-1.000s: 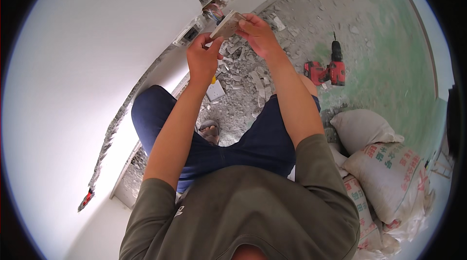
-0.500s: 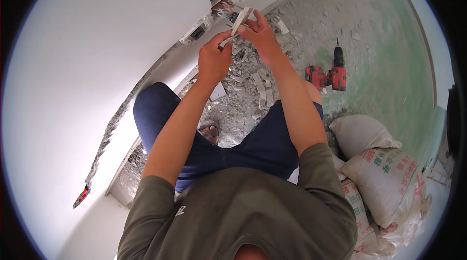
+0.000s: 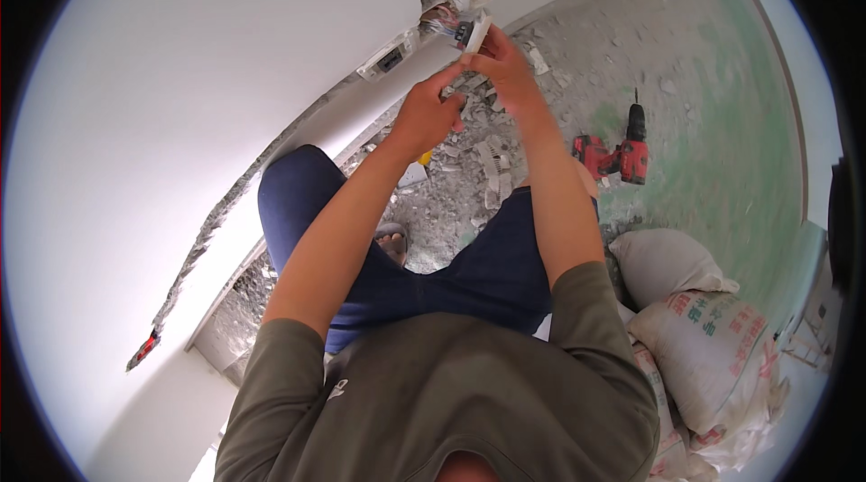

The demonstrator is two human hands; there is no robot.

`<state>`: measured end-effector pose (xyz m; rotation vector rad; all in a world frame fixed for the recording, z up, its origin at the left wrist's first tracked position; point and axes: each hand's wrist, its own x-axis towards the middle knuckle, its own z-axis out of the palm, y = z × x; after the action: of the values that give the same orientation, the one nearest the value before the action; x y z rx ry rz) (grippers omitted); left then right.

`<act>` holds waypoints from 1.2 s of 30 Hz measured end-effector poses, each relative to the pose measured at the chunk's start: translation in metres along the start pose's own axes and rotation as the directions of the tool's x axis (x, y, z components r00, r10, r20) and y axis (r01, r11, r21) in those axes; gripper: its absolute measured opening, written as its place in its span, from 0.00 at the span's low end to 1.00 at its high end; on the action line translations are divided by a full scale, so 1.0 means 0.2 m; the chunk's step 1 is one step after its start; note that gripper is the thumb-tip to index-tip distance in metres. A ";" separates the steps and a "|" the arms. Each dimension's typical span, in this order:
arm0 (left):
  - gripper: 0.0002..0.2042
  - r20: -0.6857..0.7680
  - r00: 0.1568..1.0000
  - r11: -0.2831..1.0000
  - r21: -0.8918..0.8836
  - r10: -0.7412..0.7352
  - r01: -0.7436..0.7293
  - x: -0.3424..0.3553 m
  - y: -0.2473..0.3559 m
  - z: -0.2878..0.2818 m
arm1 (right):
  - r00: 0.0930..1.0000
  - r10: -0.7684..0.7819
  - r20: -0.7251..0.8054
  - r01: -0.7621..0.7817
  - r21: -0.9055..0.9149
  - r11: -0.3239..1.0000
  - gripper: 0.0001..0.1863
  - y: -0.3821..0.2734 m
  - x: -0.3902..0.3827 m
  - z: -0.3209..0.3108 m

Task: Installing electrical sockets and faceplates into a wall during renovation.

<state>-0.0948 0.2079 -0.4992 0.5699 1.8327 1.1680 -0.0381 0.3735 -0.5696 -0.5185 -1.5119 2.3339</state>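
My right hand [image 3: 508,76] grips a white wall plate [image 3: 478,34], the kind used for a switch or socket, seen nearly edge-on. Dark terminals on its back join thin wires [image 3: 444,22] coming out of a rough hole in the wall. Just below the plate is my left hand [image 3: 428,114], index finger stretched to the plate's lower end and the other fingers curled. A small yellow piece [image 3: 425,158] shows beside the left wrist; whether the hand holds it is hidden.
An open wall box [image 3: 390,59] sits left of the hole, along a chiselled groove. Rubble [image 3: 494,166] and a white plate [image 3: 412,174] lie on the floor. A red cordless drill [image 3: 622,156] stands right of my knee, with filled sacks [image 3: 708,347] behind it.
My left hand has dropped slightly below the plate, its index finger now extended. The right hand still holds the plate, now turned more upright. The yellow piece has come into sight.
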 end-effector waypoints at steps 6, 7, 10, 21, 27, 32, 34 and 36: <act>0.29 0.160 0.983 0.994 -0.042 -0.089 0.097 0.02 -0.02 -0.04 | 0.999 -0.024 0.045 0.027 -0.076 0.997 0.43 -0.04 0.03 -0.02; 0.29 0.161 0.983 0.994 -0.040 -0.089 0.097 0.03 -0.03 -0.03 | 0.996 -0.078 0.053 0.084 -0.125 0.989 0.43 -0.04 0.04 -0.02; 0.28 0.105 0.992 0.970 -0.240 0.072 -0.045 0.04 -0.08 0.00 | 0.996 -0.076 0.051 0.082 -0.140 0.987 0.45 -0.03 0.04 -0.01; 0.22 -0.225 0.971 0.975 -0.186 0.082 -0.126 -0.01 -0.07 0.04 | 0.977 0.092 -0.194 -0.090 0.022 0.996 0.48 0.04 -0.12 0.16; 0.19 -0.185 0.961 0.753 -0.657 -0.207 0.036 -0.04 -0.11 -0.07 | 0.929 0.280 -0.243 -0.207 0.286 0.936 0.37 0.09 -0.24 0.08; 0.18 -0.115 0.975 0.686 -0.726 -0.192 0.049 -0.03 -0.13 -0.08 | 0.886 0.412 0.214 -0.406 -0.076 0.911 0.21 0.04 -0.56 0.26; 0.19 -0.067 0.983 0.707 -0.703 -0.169 0.074 -0.02 -0.13 -0.03 | 0.917 0.371 0.148 -0.363 -0.075 0.929 0.19 0.09 -0.57 0.29; 0.21 -0.578 0.814 0.980 -0.126 0.053 -0.153 -0.01 -0.12 0.02 | 0.942 0.330 0.066 -0.325 -0.076 0.943 0.18 0.11 -0.58 0.29</act>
<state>-0.0887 0.1985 -0.5202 0.2260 2.1886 1.6871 0.0375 0.2661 -0.5532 -0.7553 -1.6483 2.5863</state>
